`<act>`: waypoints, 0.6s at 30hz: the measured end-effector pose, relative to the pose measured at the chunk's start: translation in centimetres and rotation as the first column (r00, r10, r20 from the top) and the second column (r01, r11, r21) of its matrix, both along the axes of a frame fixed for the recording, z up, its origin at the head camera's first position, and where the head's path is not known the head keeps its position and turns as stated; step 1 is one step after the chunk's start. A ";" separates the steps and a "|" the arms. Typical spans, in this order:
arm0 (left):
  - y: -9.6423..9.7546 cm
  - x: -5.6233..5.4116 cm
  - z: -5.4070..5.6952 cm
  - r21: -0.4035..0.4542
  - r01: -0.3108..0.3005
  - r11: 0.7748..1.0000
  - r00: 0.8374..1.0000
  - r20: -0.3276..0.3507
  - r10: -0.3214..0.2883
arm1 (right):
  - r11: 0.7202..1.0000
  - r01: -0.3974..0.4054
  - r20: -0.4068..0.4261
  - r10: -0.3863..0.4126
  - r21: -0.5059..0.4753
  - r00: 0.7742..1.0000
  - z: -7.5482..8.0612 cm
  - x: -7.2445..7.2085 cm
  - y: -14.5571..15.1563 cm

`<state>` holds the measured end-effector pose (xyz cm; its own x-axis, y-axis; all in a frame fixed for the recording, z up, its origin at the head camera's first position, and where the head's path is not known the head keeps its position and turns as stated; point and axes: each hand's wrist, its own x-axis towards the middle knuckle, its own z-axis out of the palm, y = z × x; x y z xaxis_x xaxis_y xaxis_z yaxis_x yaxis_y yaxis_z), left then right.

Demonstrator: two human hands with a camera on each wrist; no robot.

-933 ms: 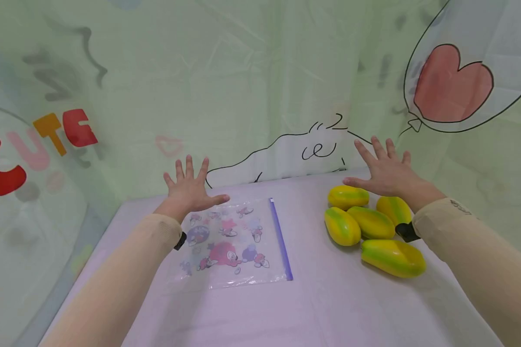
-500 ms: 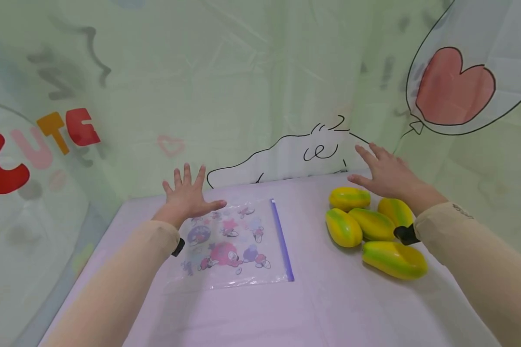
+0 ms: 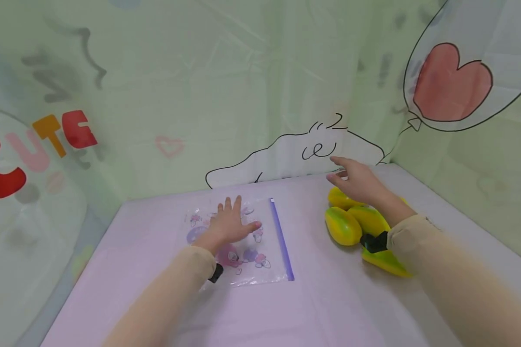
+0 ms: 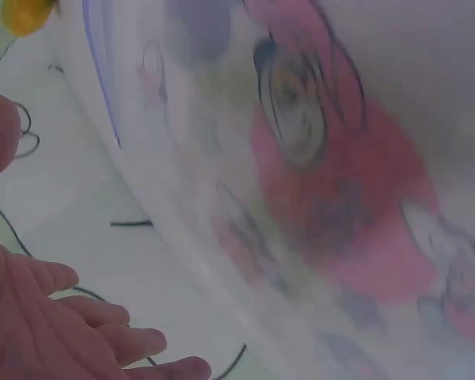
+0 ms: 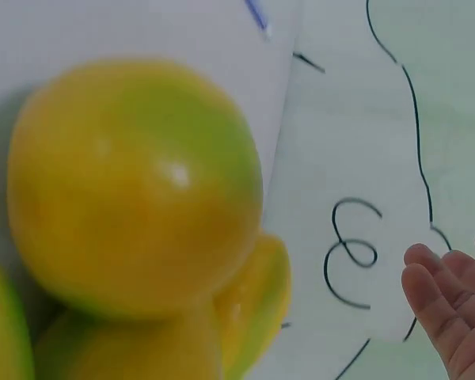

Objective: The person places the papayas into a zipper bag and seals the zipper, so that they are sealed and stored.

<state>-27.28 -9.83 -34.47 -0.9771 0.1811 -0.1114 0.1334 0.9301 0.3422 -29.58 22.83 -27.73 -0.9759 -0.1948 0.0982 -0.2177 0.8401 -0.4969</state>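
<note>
My left hand (image 3: 227, 225) hovers over a clear zip bag (image 3: 267, 243) printed with pink and purple cartoon figures, its fingers spread. The bag lies flat, with a purple slider strip (image 3: 282, 241) along its right side. In the left wrist view the bag's print (image 4: 340, 198) fills most of the picture, and the palm shows apart from it. Over a cluster of yellow-green papayas (image 3: 343, 226) is my right hand (image 3: 358, 183), fingers loosely bent and holding nothing. One papaya (image 5: 134, 182) looms large in the right wrist view. The right hand and forearm partly hide the cluster.
A pale lilac cloth covers the table (image 3: 156, 299). Behind it hangs a light green curtain (image 3: 226, 86) with drawn figures, colored letters and a heart balloon (image 3: 453, 82). Black wrist cameras (image 3: 375, 242) sit at both cuffs.
My left hand has come down and to the right, from the bag's far left corner to over its middle. My right hand has moved left and lower over the papayas, its fingers less spread.
</note>
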 end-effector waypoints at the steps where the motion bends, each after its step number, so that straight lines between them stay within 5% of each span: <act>1: 0.9 0.1 -0.4 0.010 0.009 1.000 1.000 0.007 -0.009 | 1.000 -0.009 0.005 0.009 -0.009 1.000 -0.2 0.0 -0.4; 10: 7.8 1.1 -3.1 -0.001 0.062 0.998 0.998 0.019 -0.062 | 0.992 -0.117 -0.006 0.117 -0.043 0.993 -2.2 0.4 -4.0; 18: 10.4 1.7 -3.9 0.005 0.023 1.000 1.000 0.016 -0.023 | 0.982 -0.186 -0.007 0.185 -0.032 0.983 -3.4 0.5 -5.8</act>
<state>-25.61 0.52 -38.40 -0.9709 0.2040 -0.1257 0.1493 0.9254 0.3484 -29.11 17.02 -31.17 -0.9227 -0.3691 0.1115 -0.3705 0.7685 -0.5217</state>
